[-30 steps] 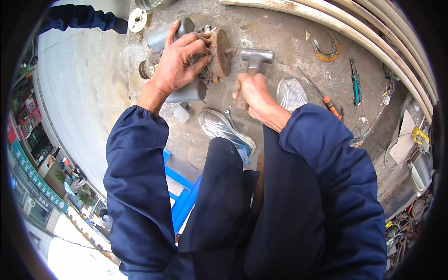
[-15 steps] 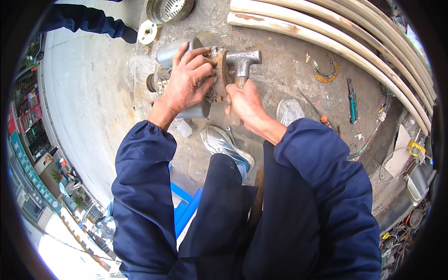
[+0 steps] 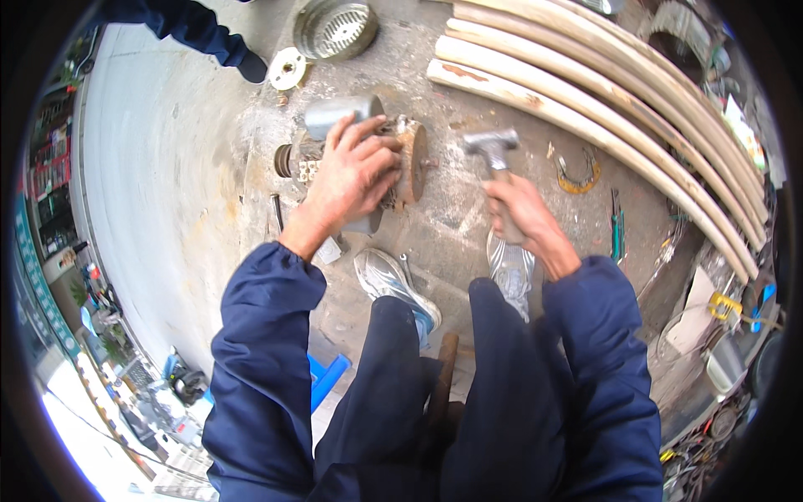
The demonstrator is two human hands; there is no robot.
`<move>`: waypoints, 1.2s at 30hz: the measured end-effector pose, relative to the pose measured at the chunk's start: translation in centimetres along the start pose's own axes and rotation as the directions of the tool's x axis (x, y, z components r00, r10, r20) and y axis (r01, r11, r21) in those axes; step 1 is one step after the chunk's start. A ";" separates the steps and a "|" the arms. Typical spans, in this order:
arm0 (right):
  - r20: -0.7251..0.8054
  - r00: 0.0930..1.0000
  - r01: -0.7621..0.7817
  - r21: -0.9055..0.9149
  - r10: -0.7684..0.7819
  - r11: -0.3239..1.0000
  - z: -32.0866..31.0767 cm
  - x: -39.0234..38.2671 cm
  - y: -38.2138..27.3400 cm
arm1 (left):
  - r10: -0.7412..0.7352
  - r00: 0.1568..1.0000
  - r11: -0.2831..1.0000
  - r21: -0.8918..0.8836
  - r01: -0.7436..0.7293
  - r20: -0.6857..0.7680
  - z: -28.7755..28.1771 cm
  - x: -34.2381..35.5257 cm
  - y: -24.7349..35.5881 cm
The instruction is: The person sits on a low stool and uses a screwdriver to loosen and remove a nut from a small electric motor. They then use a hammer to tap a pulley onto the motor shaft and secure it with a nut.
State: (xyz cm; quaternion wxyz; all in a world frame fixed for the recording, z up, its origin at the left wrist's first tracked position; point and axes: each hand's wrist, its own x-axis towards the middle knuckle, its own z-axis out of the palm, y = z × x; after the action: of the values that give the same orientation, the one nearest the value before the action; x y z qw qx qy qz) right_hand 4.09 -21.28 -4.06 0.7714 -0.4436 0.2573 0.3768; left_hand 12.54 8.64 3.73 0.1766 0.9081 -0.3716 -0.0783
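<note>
My left hand (image 3: 355,171) lies over a motor-like machine (image 3: 339,115) on the ground, its fingers curled over the top. The machine has a grey metal casing, a pale terminal block, a ringed collar at its left end and a rusty round end plate (image 3: 411,161) at its right. What the fingertips touch is partly hidden. To the right, my right hand (image 3: 525,209) is closed round the handle of a hammer (image 3: 493,145). The metal head is raised clear of the end plate, slightly blurred.
Long pale wooden poles (image 3: 577,109) lie at the upper right. A round metal drum (image 3: 335,29) and a cream flanged disc (image 3: 287,69) stand beyond the machine. Green-handled pliers (image 3: 617,226) and a curved brake-shoe-like part (image 3: 579,173) lie right. Another person's leg (image 3: 196,33) shows upper left.
The hammer has swung away from the end plate to the right, with my right hand following. My left hand stays on the machine; the whole view has shifted slightly.
</note>
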 end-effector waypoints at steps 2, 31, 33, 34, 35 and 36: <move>-0.157 0.987 -0.058 -0.159 0.033 0.986 -4.0 -1.5 0.2 | -0.108 0.985 0.994 -0.037 0.103 -0.138 0.0 -2.3 1.4; 0.032 0.994 0.102 -0.553 -0.100 0.827 11.1 18.7 -6.2 | -0.736 0.355 -0.633 -0.398 -0.664 0.577 13.5 -11.3 -0.3; 0.043 0.990 0.136 -0.532 -0.134 0.836 10.8 18.6 -6.0 | -0.740 0.333 -0.633 -0.438 -0.638 0.584 12.9 -11.3 -0.9; -0.031 0.992 0.088 -0.509 -0.120 0.856 10.7 18.7 -5.9 | -0.737 0.336 -0.643 -0.457 -0.615 0.586 12.5 -11.2 -1.3; -0.043 0.991 0.087 -0.485 -0.123 0.870 10.7 19.0 -6.0 | -0.745 0.308 -0.632 -0.477 -0.611 0.592 12.1 -11.1 -1.7; -0.039 0.991 0.093 -0.455 -0.124 0.885 10.6 19.4 -6.0 | -0.761 0.303 -0.618 -0.499 -0.608 0.574 11.7 -10.9 -2.2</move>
State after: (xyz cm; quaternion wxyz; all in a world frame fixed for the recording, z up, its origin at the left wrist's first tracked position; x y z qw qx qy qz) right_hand 20.91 -7.06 -10.28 0.6578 -0.6370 0.1629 0.3674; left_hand 3.01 14.66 -7.85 0.8712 0.1286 0.4737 0.0105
